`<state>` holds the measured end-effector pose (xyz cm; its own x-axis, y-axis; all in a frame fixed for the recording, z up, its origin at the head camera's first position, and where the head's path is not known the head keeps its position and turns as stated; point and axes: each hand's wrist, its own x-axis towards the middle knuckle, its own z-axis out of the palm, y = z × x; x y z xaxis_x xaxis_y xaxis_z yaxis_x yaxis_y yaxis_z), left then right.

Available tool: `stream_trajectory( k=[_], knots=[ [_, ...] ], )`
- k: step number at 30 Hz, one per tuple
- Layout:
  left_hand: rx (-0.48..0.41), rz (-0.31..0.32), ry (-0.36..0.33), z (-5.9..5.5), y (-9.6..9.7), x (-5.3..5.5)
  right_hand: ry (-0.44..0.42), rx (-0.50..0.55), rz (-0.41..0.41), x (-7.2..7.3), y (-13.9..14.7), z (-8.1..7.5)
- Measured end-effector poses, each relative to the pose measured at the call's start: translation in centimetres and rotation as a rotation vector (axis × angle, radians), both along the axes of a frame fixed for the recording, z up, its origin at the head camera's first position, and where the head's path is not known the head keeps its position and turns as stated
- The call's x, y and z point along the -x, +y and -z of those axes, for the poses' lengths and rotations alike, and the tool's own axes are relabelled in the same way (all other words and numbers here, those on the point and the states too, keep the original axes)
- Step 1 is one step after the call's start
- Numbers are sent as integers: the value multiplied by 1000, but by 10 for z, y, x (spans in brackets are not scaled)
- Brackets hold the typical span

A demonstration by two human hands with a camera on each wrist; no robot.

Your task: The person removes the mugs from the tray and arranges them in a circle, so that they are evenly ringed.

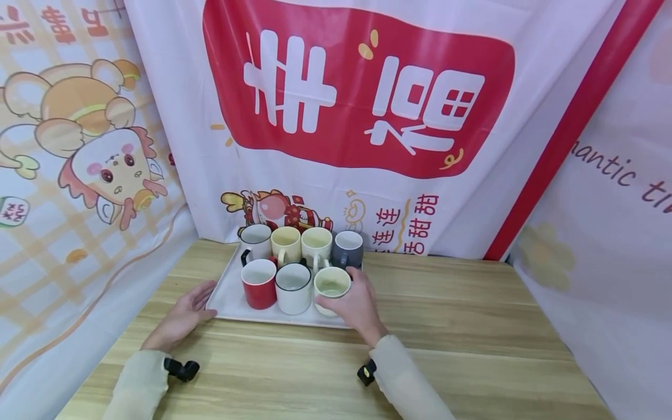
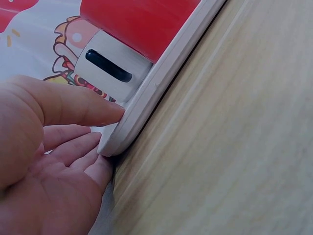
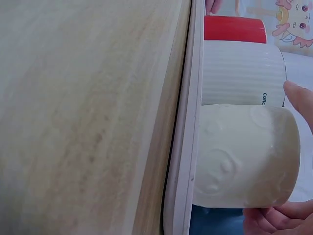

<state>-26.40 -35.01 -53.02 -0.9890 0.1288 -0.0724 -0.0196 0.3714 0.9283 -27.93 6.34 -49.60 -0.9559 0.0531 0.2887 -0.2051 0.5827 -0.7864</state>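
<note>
A white rectangular tray [image 1: 230,296] holds two rows of mugs on the wooden table. At its front left corner is my left hand [image 1: 181,316], the thumb [image 2: 105,111] at the rim and the straight fingers touching the outer side. My right hand [image 1: 361,306] grips a cream mug [image 3: 244,156] with embossed shapes at the tray's front right, thumb on the left and fingers on the right. Beside that mug, in the front row, stand a white mug with a dark rim [image 1: 294,294] and a red mug [image 1: 260,290]. All the mugs are upright.
Behind them stand a white mug with a black handle [image 1: 255,240], a pale yellow mug [image 1: 286,242], another cream mug [image 1: 317,240] and a grey mug [image 1: 348,249]. A printed cloth [image 1: 362,87] hangs right behind the table [image 1: 451,315]; more cloths flank both sides.
</note>
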Motion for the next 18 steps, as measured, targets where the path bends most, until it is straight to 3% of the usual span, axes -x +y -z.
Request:
stream_trajectory(
  k=[10, 18],
  knots=[
    [8, 0, -4, -2, -1, -1, 41, -34, 22, 5, -10, -1],
    [4, -3, -20, -1, -2, 0, -15, 13, -24, 12, -5, 1]
  ],
)
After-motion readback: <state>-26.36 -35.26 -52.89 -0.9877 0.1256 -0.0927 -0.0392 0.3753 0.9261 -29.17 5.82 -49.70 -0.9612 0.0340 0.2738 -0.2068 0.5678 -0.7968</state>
